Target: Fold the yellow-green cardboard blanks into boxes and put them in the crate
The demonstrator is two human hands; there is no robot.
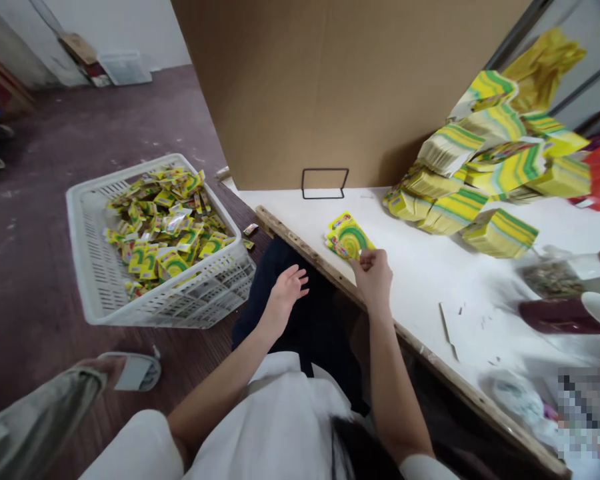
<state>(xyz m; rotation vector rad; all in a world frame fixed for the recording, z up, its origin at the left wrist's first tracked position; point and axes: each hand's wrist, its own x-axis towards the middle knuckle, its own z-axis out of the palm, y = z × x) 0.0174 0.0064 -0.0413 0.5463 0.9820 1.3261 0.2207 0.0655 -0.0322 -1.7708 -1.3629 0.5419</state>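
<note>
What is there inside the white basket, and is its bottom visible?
The white basket holds a loose heap of small yellow-and-green packets. The heap covers its bottom, so anything deeper cannot be seen.

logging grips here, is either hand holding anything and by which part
The right hand appears to pinch yellow-green packaging by its near edge; the left hand holds nothing.

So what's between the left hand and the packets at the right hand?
Head view, from the left hand to packets: dark trousers, the wooden table edge, then bare white tabletop.
</note>
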